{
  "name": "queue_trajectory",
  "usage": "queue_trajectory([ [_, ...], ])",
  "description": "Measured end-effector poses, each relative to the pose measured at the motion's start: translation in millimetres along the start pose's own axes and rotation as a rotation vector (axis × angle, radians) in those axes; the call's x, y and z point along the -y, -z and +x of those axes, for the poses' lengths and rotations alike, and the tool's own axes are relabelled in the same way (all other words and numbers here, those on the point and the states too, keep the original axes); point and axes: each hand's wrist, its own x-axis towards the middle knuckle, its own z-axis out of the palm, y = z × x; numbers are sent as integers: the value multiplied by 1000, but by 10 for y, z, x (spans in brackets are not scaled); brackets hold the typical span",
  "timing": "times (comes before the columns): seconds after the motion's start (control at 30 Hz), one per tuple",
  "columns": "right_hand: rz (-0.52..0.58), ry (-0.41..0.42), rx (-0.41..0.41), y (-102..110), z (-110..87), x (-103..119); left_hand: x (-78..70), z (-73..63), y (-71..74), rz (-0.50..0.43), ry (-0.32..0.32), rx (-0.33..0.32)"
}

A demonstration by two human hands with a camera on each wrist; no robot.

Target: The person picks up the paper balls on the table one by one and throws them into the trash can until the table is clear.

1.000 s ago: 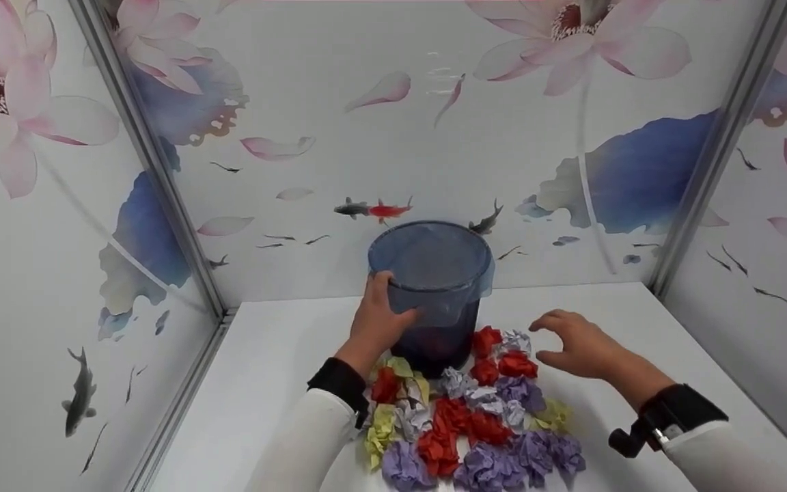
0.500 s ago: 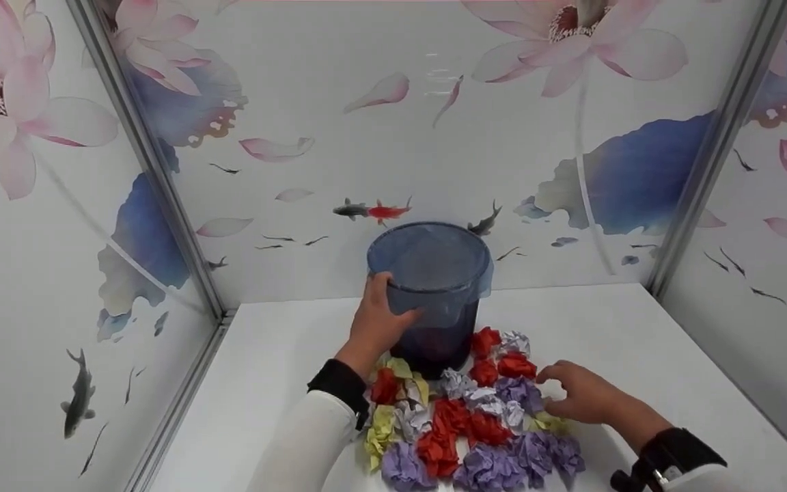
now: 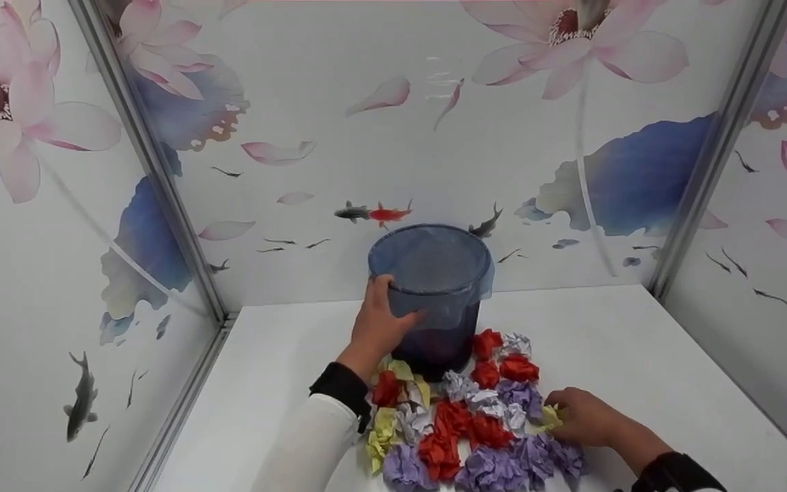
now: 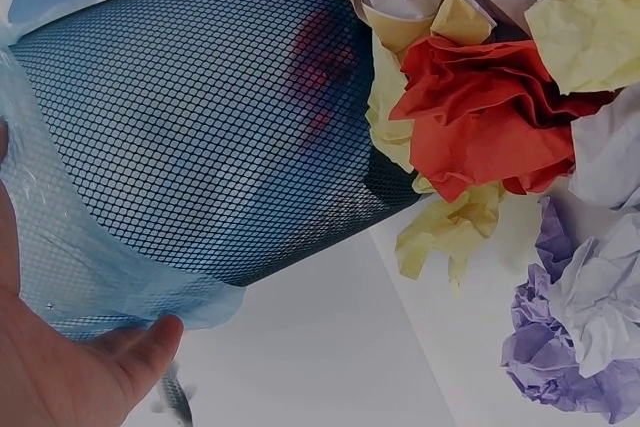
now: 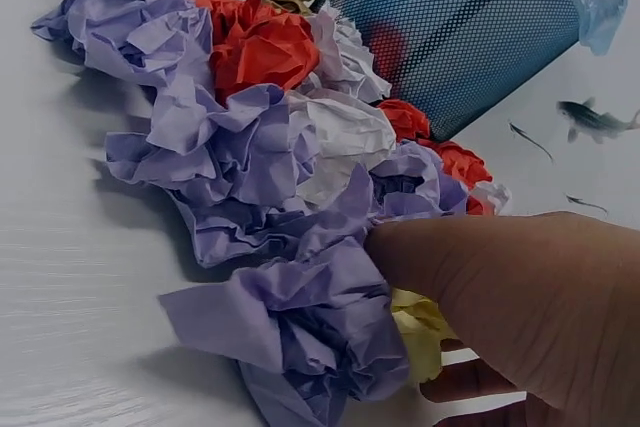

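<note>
The fingers and thumb of a person's right hand (image 3: 588, 417) pinch a yellow paper ball (image 3: 549, 418) at the right edge of a colorful heap on a white counter (image 3: 284, 355). In the right wrist view, most of the yellow ball is hidden by the hand, and a purple paper ball (image 5: 320, 337) sits in the foreground beside the thumb; whether the two touch cannot be told. The left hand (image 3: 376, 328) grips the upper left side of a dark mesh wastebasket (image 3: 434, 348), fingers up at the rim, thumb lying across the outside over a translucent blue liner (image 3: 448, 305). The wastebasket stands upright behind the heap, and a red patch (image 4: 325, 72) shows through its mesh low down. Red, white, purple and yellow crumpled paper balls (image 3: 451, 417) crowd around its base and spread toward the camera between the forearms. Black straps (image 3: 340, 387) circle both wrists; a white sleeve (image 3: 305, 441) covers the left forearm. Beyond, white wall panels (image 3: 298, 89) carry printed pink lotus flowers (image 3: 574, 51), blue leaves (image 3: 646, 174) and small fish (image 3: 388, 214).
</note>
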Motion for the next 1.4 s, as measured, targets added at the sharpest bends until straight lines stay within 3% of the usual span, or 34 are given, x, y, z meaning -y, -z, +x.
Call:
queue_trajectory([
  [0.17,25,21,-32,-60,24,-105,-9,-23,-3,-18,-7,-6],
  [0.47,289,37,-8,-52,83,-302,34,-37,-4,2,11,-6],
  [0.6,366,-44,0,-29,82,-291,45,-31,-12,-2,11,-1],
  [0.77,404,-78,-25,-25,91,-267,52,-21,-19,-7,11,-10],
  [1.4,565,-245,-195,-71,-7,-404,20,5,-18,-2,5,-9],
])
